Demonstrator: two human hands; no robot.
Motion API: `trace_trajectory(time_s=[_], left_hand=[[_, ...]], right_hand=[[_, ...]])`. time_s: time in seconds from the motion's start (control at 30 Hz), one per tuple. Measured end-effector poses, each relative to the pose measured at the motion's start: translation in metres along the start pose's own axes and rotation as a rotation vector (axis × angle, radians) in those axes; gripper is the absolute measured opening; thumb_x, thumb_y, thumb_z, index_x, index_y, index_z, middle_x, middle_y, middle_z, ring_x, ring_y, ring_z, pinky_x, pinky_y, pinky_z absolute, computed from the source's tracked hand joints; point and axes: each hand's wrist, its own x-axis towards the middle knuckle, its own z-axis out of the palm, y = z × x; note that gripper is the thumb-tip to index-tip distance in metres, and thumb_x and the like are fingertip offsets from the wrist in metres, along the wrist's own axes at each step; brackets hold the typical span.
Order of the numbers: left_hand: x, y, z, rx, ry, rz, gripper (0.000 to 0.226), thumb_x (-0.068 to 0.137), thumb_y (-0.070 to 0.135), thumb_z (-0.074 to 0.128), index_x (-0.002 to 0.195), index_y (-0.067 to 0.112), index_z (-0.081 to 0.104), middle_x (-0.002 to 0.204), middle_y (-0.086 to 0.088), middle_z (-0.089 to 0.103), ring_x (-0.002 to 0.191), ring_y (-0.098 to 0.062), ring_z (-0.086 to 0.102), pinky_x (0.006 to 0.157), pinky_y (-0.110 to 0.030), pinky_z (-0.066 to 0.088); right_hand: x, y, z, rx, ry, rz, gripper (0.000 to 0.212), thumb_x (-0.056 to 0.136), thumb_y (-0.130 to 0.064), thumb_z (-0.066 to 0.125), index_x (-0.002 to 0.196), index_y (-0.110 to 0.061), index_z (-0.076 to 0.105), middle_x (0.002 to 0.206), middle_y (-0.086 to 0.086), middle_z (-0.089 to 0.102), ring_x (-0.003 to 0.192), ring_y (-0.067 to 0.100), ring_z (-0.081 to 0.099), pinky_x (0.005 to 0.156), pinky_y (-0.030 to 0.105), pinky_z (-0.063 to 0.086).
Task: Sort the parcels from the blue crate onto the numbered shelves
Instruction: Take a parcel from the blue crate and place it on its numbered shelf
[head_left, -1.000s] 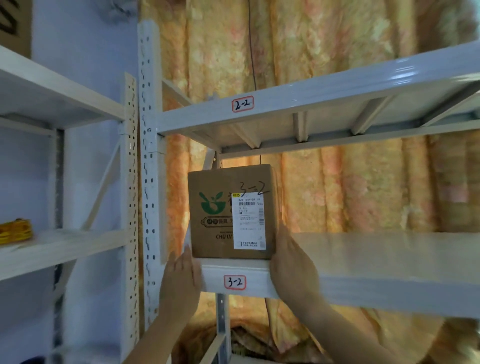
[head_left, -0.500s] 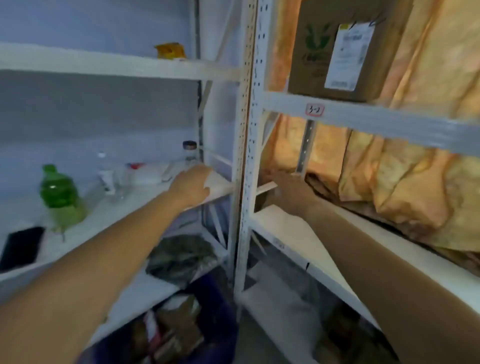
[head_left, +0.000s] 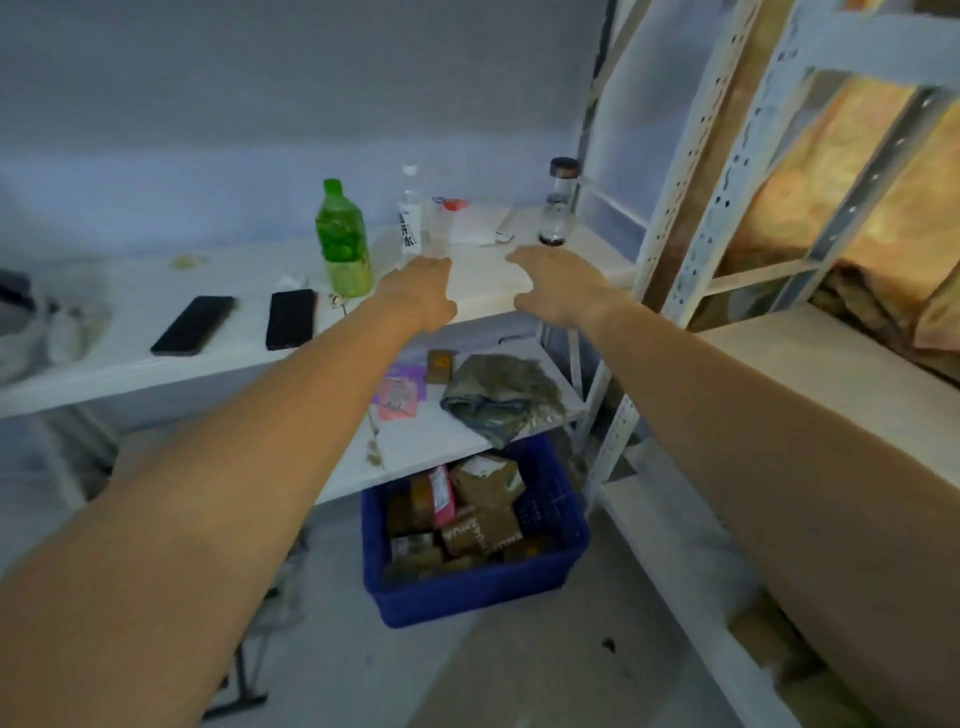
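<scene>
Left hand (head_left: 421, 296) and right hand (head_left: 561, 288) hover empty over the white shelf's (head_left: 130, 332) front edge, fingers loosely straight and together. Below, the blue crate (head_left: 467, 597) of parcels (head_left: 480, 530) sits on open floor beside a rack post (head_left: 662, 244).

blue crate (head_left: 475, 592) (floor), brown parcels (head_left: 480, 530) inside

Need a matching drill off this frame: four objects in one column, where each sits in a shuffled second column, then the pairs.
Objects
1. green plastic bottle
2. blue plastic crate
3. crumpled grey-green bag
4. clear glass jar with dark lid

Places
A. on the floor
B. on the lower white shelf
C. at the right end of the upper white shelf
D. on the upper white shelf, just right of a black phone

Pairs: 1-D, 2-A, 3-B, 4-C
</scene>
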Motion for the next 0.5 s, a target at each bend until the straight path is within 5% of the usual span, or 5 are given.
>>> trace_trajectory(time_s=[0.1, 0.23, 0.5], left_hand=[[-0.001, -0.039, 0.021, -0.072, -0.046, -0.045, 0.064, 0.093, 0.024, 0.048, 0.149, 0.010, 0.019, 0.153, -0.014, 0.026, 0.138, -0.027, 0.031, 0.112, -0.038, 0.030], [0.000, -0.098, 0.080, -0.177, -0.197, -0.116, 0.050, 0.094, 0.016, 0.051, 0.140, 0.002, 0.038, 0.142, -0.019, 0.044, 0.117, -0.021, 0.048, 0.098, -0.027, 0.036], [-0.010, -0.119, 0.276, -0.217, -0.401, -0.254, 0.062, 0.090, 0.024, 0.054, 0.144, 0.011, 0.026, 0.143, -0.010, 0.040, 0.130, -0.026, 0.040, 0.108, -0.039, 0.035]], right_hand=[[0.029, -0.020, 0.040, 0.053, -0.081, -0.012, 0.056, 0.095, -0.023, 0.051, 0.147, -0.015, 0.030, 0.156, 0.005, 0.027, 0.142, 0.025, 0.027, 0.116, 0.037, 0.022], [0.051, -0.029, 0.119, 0.063, -0.204, 0.049, 0.047, 0.096, -0.023, 0.049, 0.141, -0.012, 0.039, 0.146, 0.012, 0.043, 0.129, 0.031, 0.044, 0.106, 0.042, 0.038], [0.061, -0.005, 0.287, 0.122, -0.388, 0.180, 0.052, 0.095, -0.034, 0.048, 0.142, -0.015, 0.037, 0.145, 0.006, 0.043, 0.131, 0.026, 0.042, 0.106, 0.039, 0.035]])
